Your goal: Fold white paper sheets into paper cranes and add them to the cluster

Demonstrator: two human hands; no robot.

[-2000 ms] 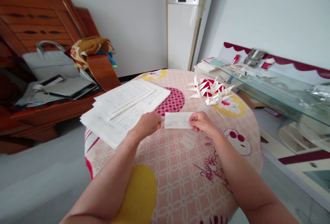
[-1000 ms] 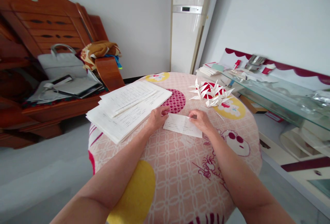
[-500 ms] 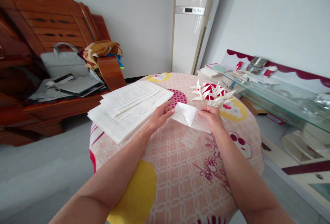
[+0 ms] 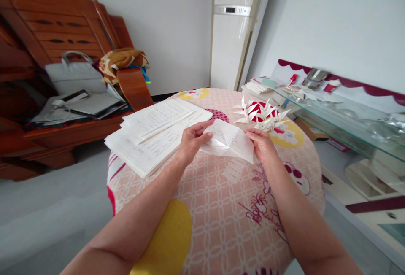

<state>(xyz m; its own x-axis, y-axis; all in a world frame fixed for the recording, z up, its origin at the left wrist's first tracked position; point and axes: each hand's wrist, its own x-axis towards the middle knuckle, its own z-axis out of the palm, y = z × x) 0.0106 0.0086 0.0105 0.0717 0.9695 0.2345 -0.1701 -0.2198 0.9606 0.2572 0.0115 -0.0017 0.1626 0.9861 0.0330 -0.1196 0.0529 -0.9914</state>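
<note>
A creased white sheet of paper (image 4: 226, 140) with writing on it is stretched between my two hands, above the round table. My left hand (image 4: 193, 140) pinches its left edge, thumb on top. At the right edge, the thumb and fingers of my right hand (image 4: 262, 145) grip the sheet. To the left lies a stack of written paper sheets (image 4: 158, 136), close to my left hand. Just beyond my right hand stand several folded white paper cranes (image 4: 262, 114) on a red patch of the tablecloth.
A patterned pink tablecloth (image 4: 218, 216) covers the round table. On the left is a wooden bench (image 4: 63, 22) with a grey bag (image 4: 74, 74) and bundled cloth (image 4: 125, 60). A glass-topped cabinet (image 4: 348, 125) stands at the right, a white air conditioner (image 4: 229, 47) behind.
The paper is opened out wider, with its left part now unfolded. My left hand has gone from stretched fingers beside it to gripping its left edge.
</note>
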